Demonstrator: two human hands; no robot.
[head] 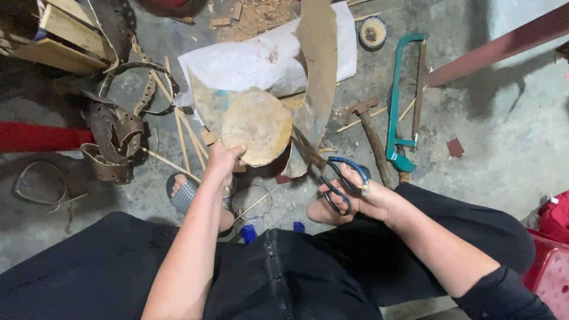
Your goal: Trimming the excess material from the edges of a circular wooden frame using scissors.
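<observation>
Left hand (224, 160): fingers clenched on the lower left edge of the round tan disc (256, 127), thumb on top, holding it up off the floor in front of the knees.
Right hand (355, 198): fingers threaded through the dark loops of the scissors (323, 169) and gripping them; the loops look spread apart.
Scissors: blades point up and to the left, reaching the lower right edge of the disc; whether they bite into it cannot be told.
Round tan disc: flat, stiff-looking, mottled brown, near the middle of the view, above the person's lap.
Offcut strip (317, 83): a long curved tan piece rising from beside the disc toward the far side of the floor; whether it is joined to the disc cannot be told.
White sheet (249, 62): crumpled, lying on the floor behind the disc.
Hammer (370, 133): wooden handle, lying on the floor just right of the scissors.
Green hacksaw (398, 101): on the floor just beside the hammer, further right.
Small round tin (373, 31): on the floor near the far edge.
Leather straps (115, 133): dark, studded with holes, heaped at the left.
Thin wooden sticks (184, 133): scattered between straps and disc.
Floor (504, 136): grey concrete, with shavings near the far edge.
Sandalled foot (184, 192): below the left hand.
</observation>
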